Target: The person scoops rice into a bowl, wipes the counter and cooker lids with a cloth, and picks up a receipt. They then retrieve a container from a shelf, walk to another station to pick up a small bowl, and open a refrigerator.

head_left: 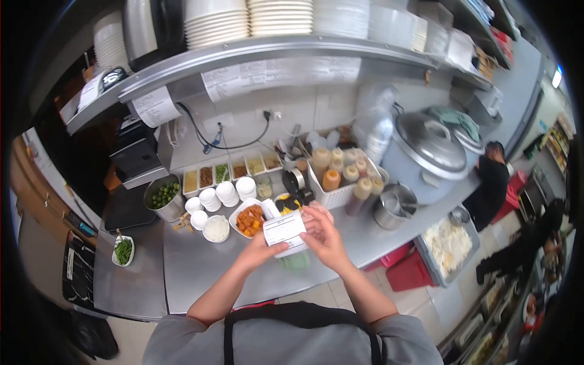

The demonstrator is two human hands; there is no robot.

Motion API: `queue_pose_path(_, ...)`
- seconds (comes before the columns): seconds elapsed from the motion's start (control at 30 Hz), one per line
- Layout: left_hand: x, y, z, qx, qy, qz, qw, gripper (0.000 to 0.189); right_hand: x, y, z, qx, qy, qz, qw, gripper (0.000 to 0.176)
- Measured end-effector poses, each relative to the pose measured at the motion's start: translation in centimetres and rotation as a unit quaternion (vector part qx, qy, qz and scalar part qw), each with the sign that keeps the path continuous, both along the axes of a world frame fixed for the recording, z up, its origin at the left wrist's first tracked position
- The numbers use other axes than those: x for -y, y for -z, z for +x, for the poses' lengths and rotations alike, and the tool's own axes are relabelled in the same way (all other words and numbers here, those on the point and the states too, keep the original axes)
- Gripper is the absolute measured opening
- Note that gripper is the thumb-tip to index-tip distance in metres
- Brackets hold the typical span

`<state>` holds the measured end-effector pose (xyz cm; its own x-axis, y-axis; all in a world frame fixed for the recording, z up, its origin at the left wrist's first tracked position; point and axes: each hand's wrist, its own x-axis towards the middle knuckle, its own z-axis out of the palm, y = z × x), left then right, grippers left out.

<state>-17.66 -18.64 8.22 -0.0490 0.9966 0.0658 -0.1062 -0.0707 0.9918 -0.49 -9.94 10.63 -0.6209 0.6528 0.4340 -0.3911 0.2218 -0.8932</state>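
Both hands meet over the near edge of a steel counter, bent around a white printed slip, the left hand closed on its lower left side with the thumb laid across the paper. Loosely curled, the right hand has its fingers bent and its thumb at the slip's right edge; whether it grips the paper or only touches it, I cannot tell. Something pale shows beneath the slip, mostly hidden. Just beyond the left hand stands a white dish holding orange food pieces, and beside it, to the left, a white tub of white, rice-like food. Small white cups stand stacked behind that tub, in front of a row of filled topping trays. Right of these, a white basket holds sauce bottles, near a metal pot. Farther left are a steel pot of green vegetables and a small white dish of green beans. A large lidded cooker stands at the far right of the counter. Overhead, a metal shelf carries stacked bowls. Off to the right, a person in dark clothing bends forward.
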Motion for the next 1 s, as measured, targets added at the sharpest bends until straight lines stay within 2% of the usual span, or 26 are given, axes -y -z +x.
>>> queue_pose_path(0.03, 0.3, 1.0, 0.7, 0.124, 0.064, -0.039, 0.989, 0.077, 0.7, 0.4, 1.0, 0.075, 0.042, 0.063, 0.994, 0.048)
queue_pose_path(0.07, 0.3, 1.9, 1.1, 0.125, 0.082, -0.047, 0.988, 0.077, 1.5, 0.6, 1.8, 0.15, 0.083, 0.125, 0.977, 0.044)
queue_pose_path(0.1, 0.1, 2.9, 1.2, 0.322, 0.157, -0.109, 0.927, 0.082, 3.1, 0.0, 2.6, 0.203, 0.087, 0.09, 0.971, 0.036)
queue_pose_path(0.13, -0.3, 3.8, 1.3, 0.5, 0.221, -0.171, 0.82, 0.087, 4.0, 0.6, 3.1, 0.204, 0.107, 0.084, 0.969, 0.036)
queue_pose_path(0.17, -0.5, 4.9, 1.4, 0.539, 0.229, -0.204, 0.784, 0.078, 5.0, 1.5, 3.6, 0.228, 0.12, 0.121, 0.959, 0.034)
queue_pose_path(0.2, -1.0, 6.2, 1.6, 0.537, 0.243, -0.215, 0.778, 0.078, 6.1, 2.4, 4.1, 0.254, 0.13, 0.157, 0.945, 0.032)
queue_pose_path(0.27, -2.1, 9.2, 2.8, 0.406, 0.217, -0.257, 0.85, 0.061, 8.0, 3.4, 4.8, 0.26, 0.163, 0.164, 0.938, 0.027)
queue_pose_path(0.3, -2.8, 10.6, 3.4, 0.428, 0.239, -0.276, 0.827, 0.049, 8.8, 3.8, 5.3, 0.268, 0.195, 0.179, 0.926, 0.027)
queue_pose_path(0.33, -2.8, 10.1, 4.3, 0.428, 0.255, -0.285, 0.819, 0.049, 9.6, 4.0, 6.2, 0.276, 0.228, 0.195, 0.913, 0.027)
queue_pose_path(0.4, -3.4, 8.5, 7.0, 0.336, 0.247, -0.265, 0.869, 0.043, 11.2, 3.0, 9.0, 0.295, 0.257, 0.203, 0.898, 0.027)
queue_pose_path(0.43, -4.4, 9.8, 8.5, 0.367, 0.188, -0.287, 0.865, 0.043, 12.2, 2.1, 10.8, 0.293, 0.285, 0.174, 0.896, 0.027)
queue_pose_path(0.47, -5.0, 9.6, 9.7, 0.357, 0.217, -0.299, 0.858, 0.043, 13.1, 1.6, 12.9, 0.289, 0.318, 0.144, 0.891, 0.027)
queue_pose_path(0.5, -5.9, 9.3, 11.1, 0.053, 0.209, -0.22, 0.951, 0.045, 14.0, 1.3, 15.2, 0.317, 0.362, 0.129, 0.867, 0.024)
queue_pose_path(0.53, -6.5, 9.0, 13.5, -0.249, 0.183, -0.096, 0.946, 0.049, 14.9, 1.0, 17.0, 0.321, 0.395, 0.116, 0.853, 0.024)
queue_pose_path(0.57, -5.3, 7.4, 17.2, -0.325, 0.141, 0.055, 0.934, 0.052, 15.6, 0.7, 18.5, 0.335, 0.458, 0.159, 0.808, 0.026)
queue_pose_path(0.6, -3.0, 4.9, 21.1, -0.38, 0.091, 0.209, 0.896, 0.055, 16.3, 0.4, 20.1, 0.35, 0.514, 0.202, 0.757, 0.029)
queue_pose_path(0.63, -1.4, 3.6, 24.8, -0.442, 0.063, 0.307, 0.841, 0.058, 17.1, 0.6, 22.1, 0.368, 0.517, 0.239, 0.735, 0.035)
queue_pose_path(0.67, -0.1, 2.9, 28.4, -0.433, 0.086, 0.323, 0.837, 0.058, 17.8, 1.0, 24.2, 0.372, 0.541, 0.23, 0.718, 0.035)
queue_pose_path(0.73, 2.9, 2.2, 34.9, -0.427, 0.144, 0.442, 0.775, 0.064, 19.6, 2.0, 29.0, 0.204, 0.64, 0.161, 0.723, 0.036)
queue_pose_path(0.77, 4.3, 1.9, 38.1, -0.415, 0.159, 0.454, 0.772, 0.064, 20.7, 2.7, 32.5, 0.179, 0.667, 0.087, 0.718, 0.03)
queue_pose_path(0.8, 5.7, 1.5, 41.1, -0.349, 0.218, 0.466, 0.784, 0.07, 22.2, 2.8, 36.1, 0.181, 0.683, 0.089, 0.702, 0.03)
queue_pose_path(0.87, 7.1, 1.0, 47.1, -0.27, 0.29, 0.483, 0.781, 0.077, 25.8, 2.6, 43.0, 0.034, 0.683, -0.047, 0.728, 0.027)
queue_pose_path(0.9, 7.7, 1.0, 50.0, -0.171, 0.379, 0.4, 0.817, 0.081, 28.1, 2.2, 45.7, 0.032, 0.698, -0.046, 0.714, 0.027)
queue_pose_path(0.93, 8.4, 1.0, 52.8, -0.069, 0.462, 0.303, 0.831, 0.086, 30.6, 1.6, 48.1, 0.08, 0.68, -0.106, 0.721, 0.026)
queue_pose_path(0.97, 9.3, 0.4, 55.5, -0.047, 0.46, 0.27, 0.844, 0.082, 32.6, 1.3, 50.1, 0.126, 0.659, -0.168, 0.723, 0.026)
queue_pose_path(1.0, 10.0, 0.4, 58.0, -0.038, 0.479, 0.271, 0.834, 0.082, 34.1, 1.6, 51.6, 0.126, 0.675, -0.17, 0.707, 0.026)
